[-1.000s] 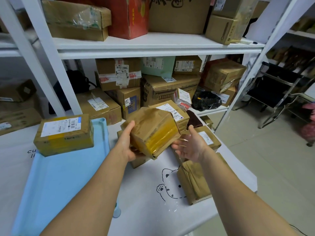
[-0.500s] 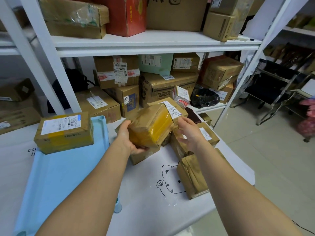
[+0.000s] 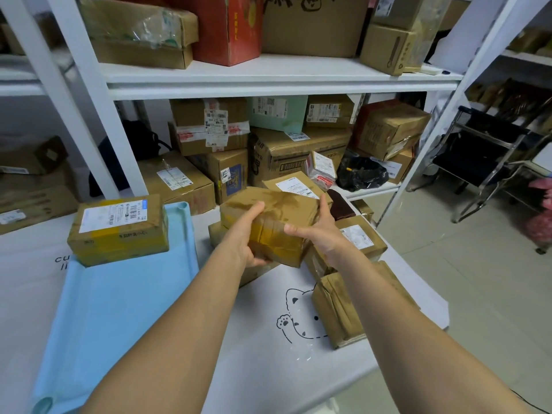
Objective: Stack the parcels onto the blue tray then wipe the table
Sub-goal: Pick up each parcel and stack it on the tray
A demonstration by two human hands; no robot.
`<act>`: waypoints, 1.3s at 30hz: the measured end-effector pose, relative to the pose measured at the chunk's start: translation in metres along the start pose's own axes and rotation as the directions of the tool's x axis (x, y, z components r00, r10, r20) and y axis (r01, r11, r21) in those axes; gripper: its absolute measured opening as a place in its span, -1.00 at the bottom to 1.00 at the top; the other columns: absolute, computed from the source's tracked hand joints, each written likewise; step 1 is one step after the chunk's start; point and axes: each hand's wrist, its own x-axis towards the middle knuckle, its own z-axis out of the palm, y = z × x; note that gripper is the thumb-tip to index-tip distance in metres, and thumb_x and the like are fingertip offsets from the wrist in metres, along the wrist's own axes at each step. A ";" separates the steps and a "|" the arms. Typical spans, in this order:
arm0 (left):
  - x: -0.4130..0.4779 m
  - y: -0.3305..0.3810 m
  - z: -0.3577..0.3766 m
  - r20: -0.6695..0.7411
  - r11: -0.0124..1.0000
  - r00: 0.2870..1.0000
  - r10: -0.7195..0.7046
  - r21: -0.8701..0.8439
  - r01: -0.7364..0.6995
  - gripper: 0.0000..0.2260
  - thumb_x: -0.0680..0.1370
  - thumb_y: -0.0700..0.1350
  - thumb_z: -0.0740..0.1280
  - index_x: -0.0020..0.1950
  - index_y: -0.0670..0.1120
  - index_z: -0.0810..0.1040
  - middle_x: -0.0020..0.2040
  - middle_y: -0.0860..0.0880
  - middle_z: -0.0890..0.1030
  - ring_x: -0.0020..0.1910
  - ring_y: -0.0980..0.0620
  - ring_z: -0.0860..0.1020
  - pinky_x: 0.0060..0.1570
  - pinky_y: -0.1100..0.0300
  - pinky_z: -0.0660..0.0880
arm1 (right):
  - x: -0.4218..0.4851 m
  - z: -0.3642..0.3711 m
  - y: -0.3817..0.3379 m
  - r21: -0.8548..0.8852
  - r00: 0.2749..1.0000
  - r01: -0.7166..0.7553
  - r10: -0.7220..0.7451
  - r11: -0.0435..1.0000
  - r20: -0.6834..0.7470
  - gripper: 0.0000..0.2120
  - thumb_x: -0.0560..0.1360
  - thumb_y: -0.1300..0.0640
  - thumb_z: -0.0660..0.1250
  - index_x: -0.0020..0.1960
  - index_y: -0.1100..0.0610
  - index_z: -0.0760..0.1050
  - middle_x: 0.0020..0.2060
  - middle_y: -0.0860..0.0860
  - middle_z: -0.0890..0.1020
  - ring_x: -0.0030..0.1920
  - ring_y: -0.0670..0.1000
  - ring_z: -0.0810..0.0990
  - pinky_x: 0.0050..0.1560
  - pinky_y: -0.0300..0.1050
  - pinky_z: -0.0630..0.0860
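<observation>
Behind the table, a white shelving unit (image 3: 268,82) fills the far side, packed with cardboard boxes on two levels: a red box (image 3: 230,28) above, a pale green box (image 3: 279,113) and a black bag (image 3: 363,174) below. To the right, on the tiled floor, stands a black metal-framed cart (image 3: 478,162).

The table (image 3: 268,369) has a white cover printed with a cat drawing (image 3: 298,318). On its left half lies the blue tray (image 3: 119,309), with one labelled parcel (image 3: 119,231) sitting at its far end, overhanging the left rim. The rest of the tray is bare.

Right of the tray is a cluster of brown parcels. A taped brown parcel (image 3: 277,213) is held in the air above this cluster, off the tray and to the right of its raised rim. The left hand (image 3: 245,237) grips its near left side, thumb on top and fingers underneath. The right hand (image 3: 322,237) grips its right end, fingers wrapped over the far edge.

Beneath the left hand a flat parcel (image 3: 218,231) lies between the held one and the tray. Below the right wrist sits a parcel with a white label (image 3: 364,237), and nearer the table's front edge a long brown parcel (image 3: 343,312) lies beside the cat drawing. Behind the held parcel another labelled one (image 3: 292,185) shows, with a small dark brown item (image 3: 339,207) just beside it.
</observation>
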 end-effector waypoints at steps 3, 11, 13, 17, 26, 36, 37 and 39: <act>-0.001 -0.002 -0.001 0.019 1.000 1.000 0.006 0.013 -0.007 -0.44 0.36 0.17 0.48 0.22 -0.05 0.38 -0.06 -0.16 0.53 -0.06 -0.19 0.51 0.11 -0.21 0.47 | -0.002 -0.005 0.005 -0.075 1.000 0.022 -0.022 0.997 0.008 0.40 0.00 -0.16 0.63 0.54 -0.14 -0.26 0.52 0.01 -0.03 0.51 0.12 0.04 0.47 0.19 0.14; 0.013 0.002 -0.018 0.022 0.983 0.997 0.080 -0.167 -0.075 -0.33 0.49 0.38 0.10 0.37 -0.10 0.33 0.31 -0.20 0.45 0.25 -0.21 0.45 0.06 -0.23 0.46 | -0.010 -0.010 0.013 0.321 0.981 -0.158 0.186 0.934 -0.058 -0.21 0.33 -0.03 0.47 0.47 -0.03 0.18 0.31 0.06 0.39 0.09 0.05 0.46 -0.06 -0.04 0.42; 0.015 0.002 -0.022 0.020 0.983 0.994 0.111 -0.146 -0.107 -0.35 0.50 0.37 0.11 0.36 -0.11 0.36 0.32 -0.17 0.44 0.29 -0.18 0.42 0.10 -0.23 0.43 | -0.012 -0.012 0.018 0.408 0.966 -0.219 0.256 0.886 -0.038 -0.35 0.34 -0.12 0.40 0.37 0.04 0.32 0.24 0.12 0.49 0.08 0.10 0.50 -0.07 -0.03 0.45; 0.015 -0.002 -0.026 0.050 0.988 0.990 0.130 -0.087 -0.125 -0.34 0.45 0.35 0.21 0.36 -0.09 0.37 0.32 -0.16 0.43 0.30 -0.17 0.39 0.25 -0.30 0.29 | -0.012 -0.013 0.026 0.536 0.938 -0.298 0.348 0.790 0.009 -0.52 0.38 -0.25 0.27 0.11 0.08 0.49 0.13 0.17 0.59 0.17 0.20 0.51 0.28 0.13 0.37; 0.012 -0.008 -0.012 0.150 0.978 0.967 0.207 -0.018 -0.207 -0.73 0.43 0.17 0.39 -0.06 0.03 0.44 -0.01 -0.07 0.51 0.17 -0.13 0.41 0.05 -0.19 0.32 | -0.014 -0.012 0.025 0.665 0.897 -0.419 0.395 0.618 0.198 -0.23 0.22 -0.41 0.30 0.21 0.11 0.55 0.10 0.18 0.65 0.17 0.18 0.53 0.06 0.04 0.46; 0.019 -0.011 -0.018 0.267 0.956 0.919 0.290 -0.115 -0.269 -0.71 0.41 0.16 0.35 -0.03 -0.02 0.54 -0.01 -0.11 0.61 0.08 -0.15 0.54 0.02 -0.02 0.45 | -0.019 -0.018 0.029 0.621 0.818 -0.560 0.249 0.548 0.518 -0.14 0.35 -0.54 -0.02 0.18 0.15 0.50 0.12 0.24 0.59 0.02 0.25 0.56 -0.03 0.07 0.53; 0.020 -0.012 -0.018 0.302 0.954 0.906 0.298 -0.126 -0.271 -0.70 0.36 0.10 0.41 0.01 -0.02 0.55 0.05 -0.12 0.60 0.14 -0.18 0.52 0.09 -0.06 0.42 | -0.018 -0.018 0.029 0.608 0.810 -0.565 0.233 0.559 0.539 -0.15 0.36 -0.53 -0.02 0.17 0.16 0.53 0.10 0.24 0.59 0.00 0.26 0.58 -0.05 0.07 0.54; 0.019 -0.013 -0.018 0.361 0.951 0.881 0.307 -0.149 -0.271 -0.56 0.24 0.00 0.45 0.10 -0.03 0.56 0.18 -0.16 0.58 0.21 -0.18 0.49 0.23 -0.12 0.36 | -0.017 -0.017 0.028 0.580 0.789 -0.578 0.213 0.573 0.576 -0.17 0.38 -0.51 0.01 0.12 0.17 0.58 0.09 0.24 0.60 -0.02 0.28 0.60 -0.08 0.08 0.56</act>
